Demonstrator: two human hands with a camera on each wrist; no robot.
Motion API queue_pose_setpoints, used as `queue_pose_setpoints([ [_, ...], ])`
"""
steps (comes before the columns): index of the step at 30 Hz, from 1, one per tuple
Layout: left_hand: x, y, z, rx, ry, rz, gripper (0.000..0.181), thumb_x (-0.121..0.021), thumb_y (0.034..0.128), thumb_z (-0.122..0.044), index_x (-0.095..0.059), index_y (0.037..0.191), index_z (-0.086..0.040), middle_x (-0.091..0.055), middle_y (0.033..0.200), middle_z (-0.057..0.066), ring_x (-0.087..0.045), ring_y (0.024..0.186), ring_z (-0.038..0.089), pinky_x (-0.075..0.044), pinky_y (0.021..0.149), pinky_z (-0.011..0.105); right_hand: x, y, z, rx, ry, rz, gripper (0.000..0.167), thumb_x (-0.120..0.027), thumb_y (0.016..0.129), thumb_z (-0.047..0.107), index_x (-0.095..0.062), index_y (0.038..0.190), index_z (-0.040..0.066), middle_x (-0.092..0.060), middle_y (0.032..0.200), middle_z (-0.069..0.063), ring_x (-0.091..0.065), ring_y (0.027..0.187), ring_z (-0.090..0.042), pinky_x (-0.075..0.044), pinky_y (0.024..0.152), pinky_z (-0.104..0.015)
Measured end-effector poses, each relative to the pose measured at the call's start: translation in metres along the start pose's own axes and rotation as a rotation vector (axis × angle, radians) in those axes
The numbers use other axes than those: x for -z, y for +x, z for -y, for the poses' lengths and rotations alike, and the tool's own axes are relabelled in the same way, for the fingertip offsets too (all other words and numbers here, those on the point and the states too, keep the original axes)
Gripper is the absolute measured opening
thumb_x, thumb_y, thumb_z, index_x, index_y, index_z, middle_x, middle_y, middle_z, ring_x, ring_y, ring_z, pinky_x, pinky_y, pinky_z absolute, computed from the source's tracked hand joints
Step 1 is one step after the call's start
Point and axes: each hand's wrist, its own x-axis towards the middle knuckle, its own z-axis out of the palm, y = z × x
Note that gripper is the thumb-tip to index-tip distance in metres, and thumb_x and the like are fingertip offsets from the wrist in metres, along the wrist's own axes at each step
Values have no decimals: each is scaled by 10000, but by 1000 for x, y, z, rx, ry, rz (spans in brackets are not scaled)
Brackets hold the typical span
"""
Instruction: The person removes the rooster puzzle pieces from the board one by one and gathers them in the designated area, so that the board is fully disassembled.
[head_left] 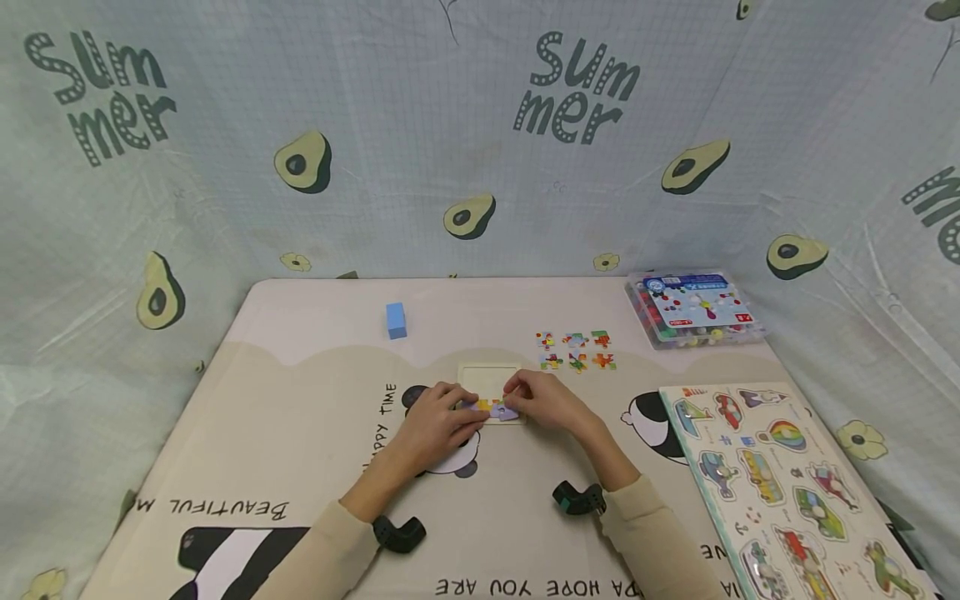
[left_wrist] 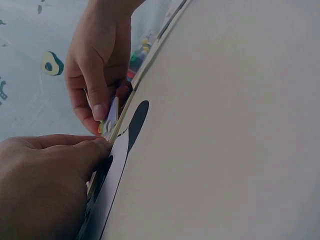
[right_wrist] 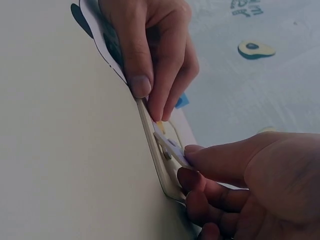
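A small cream puzzle tray [head_left: 491, 372] lies mid-table, with yellow and lilac jigsaw pieces [head_left: 483, 406] along its near side. My left hand [head_left: 438, 425] holds the tray's near left part. In the right wrist view, its thumb is at the rim and its fingertips [right_wrist: 158, 112] reach down onto the pieces inside. My right hand [head_left: 547, 402] is at the tray's near right corner. Between thumb and fingers it pinches a lilac jigsaw piece [right_wrist: 172, 149], tilted up from the tray. The left wrist view shows this piece [left_wrist: 114, 111] edge-on; my right fingers partly hide it.
Several loose jigsaw pieces [head_left: 576, 351] lie in two rows behind the tray, to the right. A blue block [head_left: 396, 321] stands at the back left. A clear box of colored parts [head_left: 693, 308] is at the back right, and a picture board [head_left: 787, 492] lies at the right edge.
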Motion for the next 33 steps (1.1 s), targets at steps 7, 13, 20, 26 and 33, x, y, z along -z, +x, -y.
queue_pose_setpoints([
  [7, -1, 0, 1, -4, -3, -11, 145, -732, 910, -298, -811, 1028, -268, -722, 1112, 12, -629, 1043, 233, -516, 888, 416, 3, 0, -1, -43, 6, -25, 140, -694, 945, 179, -705, 1017, 59, -676, 863, -15, -579, 744, -90, -475, 668, -228],
  [13, -1, 0, 1, 3, -13, -6, 145, -721, 921, -295, -809, 1033, -274, -719, 1116, 9, -624, 1045, 228, -513, 896, 420, 8, 1, -6, -123, 145, -35, 124, -681, 953, 143, -672, 1022, 41, -673, 827, -58, -643, 626, -117, -536, 597, -258],
  [20, 0, 0, 1, 1, -1, 0, 149, -724, 919, -295, -809, 1039, -271, -722, 1110, 4, -627, 1038, 220, -516, 887, 400, 19, 0, -11, -127, 179, -81, 138, -656, 965, 104, -648, 1058, 2, -658, 859, -104, -660, 637, -141, -572, 620, -286],
  [26, 1, 0, 0, 9, -14, -2, 144, -733, 912, -287, -810, 1031, -262, -721, 1111, 11, -629, 1040, 226, -513, 890, 407, 32, -3, -20, -105, 122, -128, 185, -656, 961, 115, -652, 1099, -7, -693, 880, -109, -675, 665, -136, -560, 641, -278],
  [33, 1, 0, -1, 20, -16, 9, 146, -732, 914, -286, -809, 1034, -257, -720, 1118, 17, -629, 1050, 234, -512, 892, 418, 48, -7, -29, -157, 151, -162, 243, -664, 958, 129, -649, 1133, -40, -703, 896, -132, -681, 678, -145, -550, 646, -258],
])
